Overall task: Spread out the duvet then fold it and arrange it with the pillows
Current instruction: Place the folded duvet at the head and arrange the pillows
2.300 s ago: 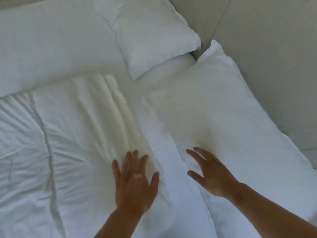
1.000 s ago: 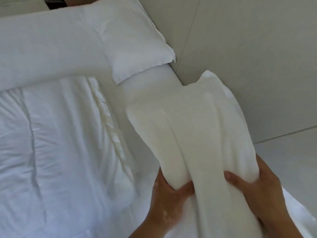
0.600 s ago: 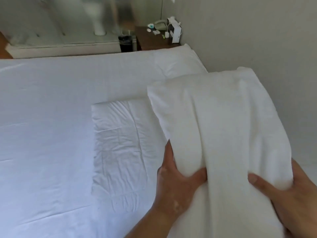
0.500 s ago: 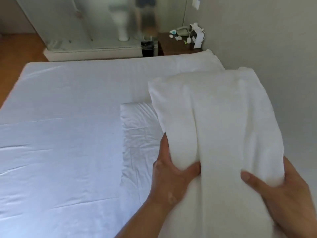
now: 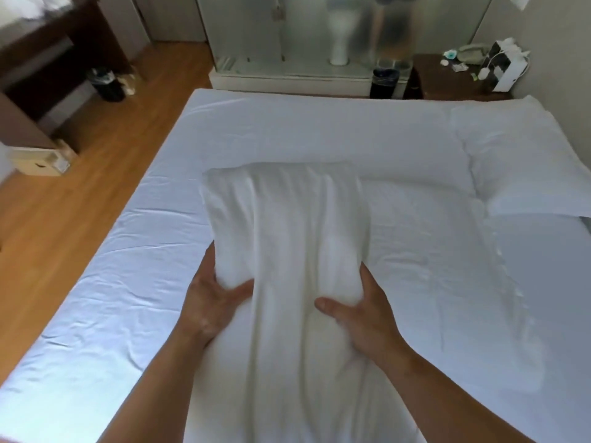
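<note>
Near centre, above the bed (image 5: 128,282), both hands grip a white pillow (image 5: 287,225): L hand (image 5: 208,308) clasps its left edge, R hand (image 5: 361,318) its right, thumbs dug into the front. Folded duvet (image 5: 425,251) lies flat on the bed, just right of it. 2nd pillow (image 5: 518,161) sits far right, by the wall.

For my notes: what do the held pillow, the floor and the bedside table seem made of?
Pillow: matte white woven fabric, likely cotton, over soft filling; it creases and dents where the left hand and right hand grip it. Floor: orange-brown planks, wood or laminate, slight sheen. Bedside table: dark brown wood or veneer, smooth.
</note>
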The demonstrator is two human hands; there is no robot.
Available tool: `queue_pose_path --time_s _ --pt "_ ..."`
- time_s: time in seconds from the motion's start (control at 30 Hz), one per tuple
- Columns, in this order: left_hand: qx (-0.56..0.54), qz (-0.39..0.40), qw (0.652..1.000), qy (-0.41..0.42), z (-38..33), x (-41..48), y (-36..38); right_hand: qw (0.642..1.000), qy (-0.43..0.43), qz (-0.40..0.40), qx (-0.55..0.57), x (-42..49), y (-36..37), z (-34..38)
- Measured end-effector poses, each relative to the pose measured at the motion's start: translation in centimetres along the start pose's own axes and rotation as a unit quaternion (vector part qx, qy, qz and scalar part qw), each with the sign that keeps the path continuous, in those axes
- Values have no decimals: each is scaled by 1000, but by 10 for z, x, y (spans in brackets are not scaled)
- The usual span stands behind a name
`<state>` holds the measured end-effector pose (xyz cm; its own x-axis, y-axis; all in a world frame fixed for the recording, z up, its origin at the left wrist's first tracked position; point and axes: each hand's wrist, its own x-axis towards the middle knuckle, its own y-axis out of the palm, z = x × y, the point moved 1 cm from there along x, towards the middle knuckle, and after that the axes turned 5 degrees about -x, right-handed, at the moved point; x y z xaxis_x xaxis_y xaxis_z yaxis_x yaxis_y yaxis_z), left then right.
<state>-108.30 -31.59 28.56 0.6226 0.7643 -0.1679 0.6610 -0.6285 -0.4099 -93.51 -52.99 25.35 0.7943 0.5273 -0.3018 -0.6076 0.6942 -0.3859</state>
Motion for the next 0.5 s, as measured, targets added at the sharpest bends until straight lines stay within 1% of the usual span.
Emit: queue_pose_path --time_s 0.13,0.2,0.27,0.37,0.43,0.5 --pt "20 -27 999 -37 48 13 -32 998 -3 47 -34 27 50 -16" --pt "59 -31 994 -82 77 22 -39 993 10 87 -81 38 65 -32" --pt "124 -12 982 -143 107 27 -38 978 47 138 -147 43 69 -52" --pt "227 69 948 -211 147 23 -18 959 89 161 -215 38 57 -87" --pt "251 139 932 -222 157 14 12 952 114 155 -237 31 39 -110" --pt "261 204 919 -213 156 6 53 948 142 140 -248 25 10 -129"
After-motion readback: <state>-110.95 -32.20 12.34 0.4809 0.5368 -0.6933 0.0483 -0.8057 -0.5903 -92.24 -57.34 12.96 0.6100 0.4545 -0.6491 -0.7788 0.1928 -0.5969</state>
